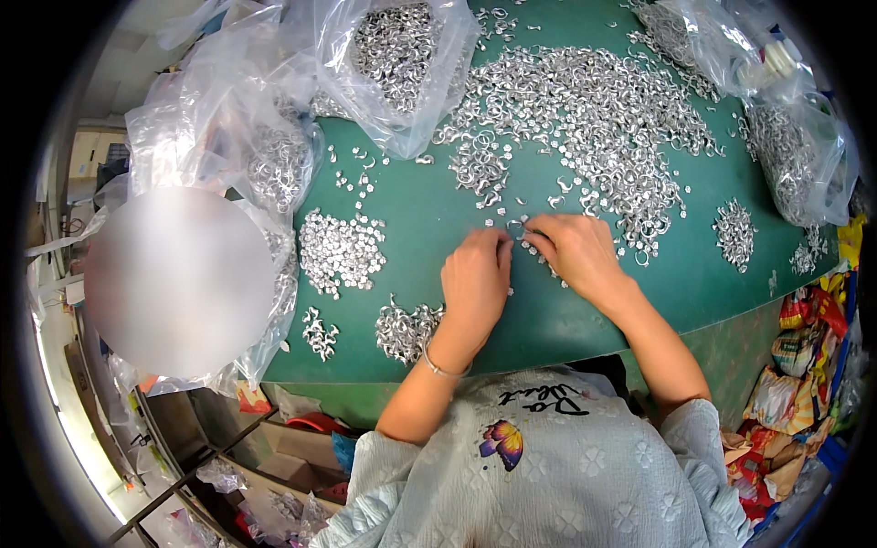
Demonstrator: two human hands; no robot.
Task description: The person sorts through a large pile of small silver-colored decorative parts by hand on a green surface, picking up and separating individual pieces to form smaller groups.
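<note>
In our right hand (577, 258), the fingers pinch a small, curved, silver metal piece (515, 225) over the smooth green tabletop (413, 219), near a wide heap of silver metal pieces (603, 119). Our left hand (476, 281) is just beside it, fingers closed together (whether they grip anything, we cannot tell)

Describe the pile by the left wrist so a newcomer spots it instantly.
On the green table, find the person's left hand. Just left of its wrist, near the table's front edge, lies the heap of curved silvery pieces. Unlike the pile of compact, rounded pieces beyond it, its pieces curve; it is also bigger than the small heap farther left.
</note>
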